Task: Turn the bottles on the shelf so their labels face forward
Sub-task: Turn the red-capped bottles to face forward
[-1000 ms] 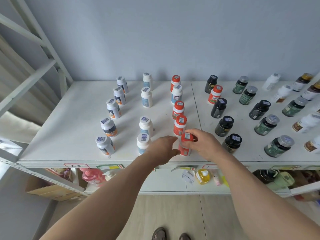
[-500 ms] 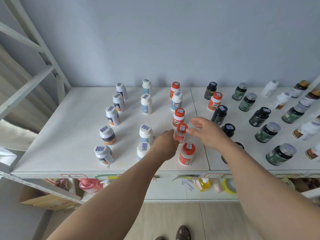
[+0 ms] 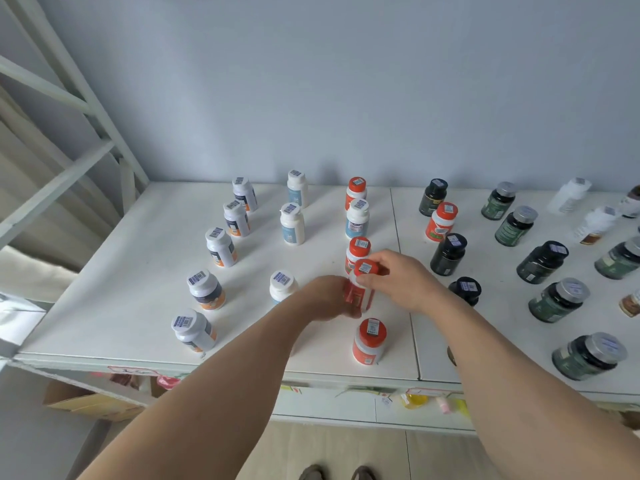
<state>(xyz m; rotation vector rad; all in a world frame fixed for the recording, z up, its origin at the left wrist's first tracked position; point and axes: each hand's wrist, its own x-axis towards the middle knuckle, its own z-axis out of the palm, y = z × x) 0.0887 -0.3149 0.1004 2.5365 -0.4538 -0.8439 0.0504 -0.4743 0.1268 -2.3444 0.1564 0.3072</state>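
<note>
orange bottle (image 3: 360,292) | between left hand (image 3: 329,299) and right hand (image 3: 398,282) | gripped

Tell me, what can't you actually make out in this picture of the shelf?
- Head view: label text on the red-capped bottle is blurred and covered by the left hand and right hand.
- The white bottle is partly hidden by the left hand.
- Far-right bottles are cut off by the frame edge.

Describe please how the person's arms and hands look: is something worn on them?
Both forearms are bare, with no sleeves in view. The left hand and the right hand have no gloves. No watch, bracelet or ring is visible on either. The upper arms are outside the picture, so sleeves higher up cannot be judged.
</note>
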